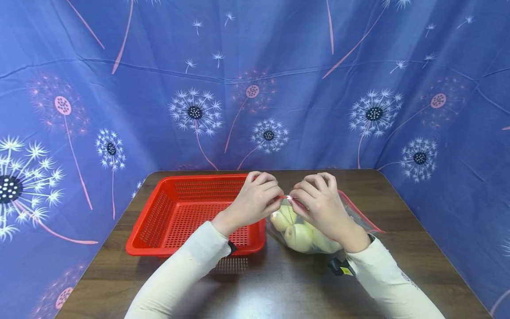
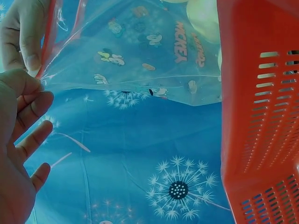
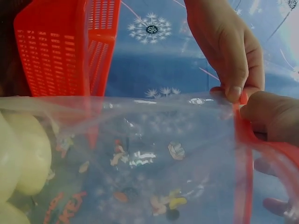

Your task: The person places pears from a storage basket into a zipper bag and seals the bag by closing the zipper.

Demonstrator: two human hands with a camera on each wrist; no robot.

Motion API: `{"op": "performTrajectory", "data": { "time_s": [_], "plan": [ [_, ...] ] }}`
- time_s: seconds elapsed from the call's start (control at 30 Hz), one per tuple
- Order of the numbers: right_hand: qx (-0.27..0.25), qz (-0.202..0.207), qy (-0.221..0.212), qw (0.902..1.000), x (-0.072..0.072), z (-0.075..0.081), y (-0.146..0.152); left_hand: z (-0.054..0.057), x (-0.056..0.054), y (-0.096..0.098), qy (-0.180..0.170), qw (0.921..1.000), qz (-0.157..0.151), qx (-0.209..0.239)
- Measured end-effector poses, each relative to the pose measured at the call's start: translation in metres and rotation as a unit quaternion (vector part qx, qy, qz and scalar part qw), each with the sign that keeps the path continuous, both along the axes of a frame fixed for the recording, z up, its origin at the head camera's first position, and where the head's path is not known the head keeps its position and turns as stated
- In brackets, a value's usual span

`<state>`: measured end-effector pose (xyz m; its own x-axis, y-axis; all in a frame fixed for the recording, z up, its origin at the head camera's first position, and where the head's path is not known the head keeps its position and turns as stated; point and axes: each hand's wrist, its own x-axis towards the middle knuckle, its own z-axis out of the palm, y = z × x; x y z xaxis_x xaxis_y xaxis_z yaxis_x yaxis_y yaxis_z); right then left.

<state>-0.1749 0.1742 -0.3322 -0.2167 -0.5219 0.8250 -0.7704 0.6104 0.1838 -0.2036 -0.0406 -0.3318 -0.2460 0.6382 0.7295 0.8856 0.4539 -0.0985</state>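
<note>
A clear zip bag (image 3: pixel 140 154) with a red zip strip (image 3: pixel 243 182) and printed cartoon figures stands to the right of the basket. Several pale yellow-green round pieces of produce (image 1: pixel 299 238) lie in its bottom; their exact kind I cannot tell. My left hand (image 1: pixel 256 199) pinches the left end of the zip strip between thumb and forefinger, its other fingers loosely spread in the left wrist view. Close beside it, my right hand (image 1: pixel 320 206) pinches the same strip. Toward the right the bag's mouth gapes, its red edge slanting down past my right wrist.
A red perforated plastic basket (image 1: pixel 195 246) stands on the left of the brown wooden table (image 1: pixel 279 288), partly behind my left forearm. Its visible inside shows bare mesh. Behind and around the table hangs a blue curtain (image 1: pixel 303 146) with dandelion prints.
</note>
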Motion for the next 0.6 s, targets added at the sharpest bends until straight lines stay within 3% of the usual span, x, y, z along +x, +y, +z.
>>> {"op": "performTrajectory", "data": {
  "time_s": [0.27,0.6],
  "plan": [
    [0.007,-0.010,0.002,0.9999,-0.001,0.001,0.014,0.001,-0.001,-0.010,-0.019,0.9997,0.017,0.000],
    [0.022,-0.026,-0.015,0.9993,0.000,0.003,0.034,0.001,-0.007,-0.018,-0.033,0.9993,0.014,0.012]
  ]
}}
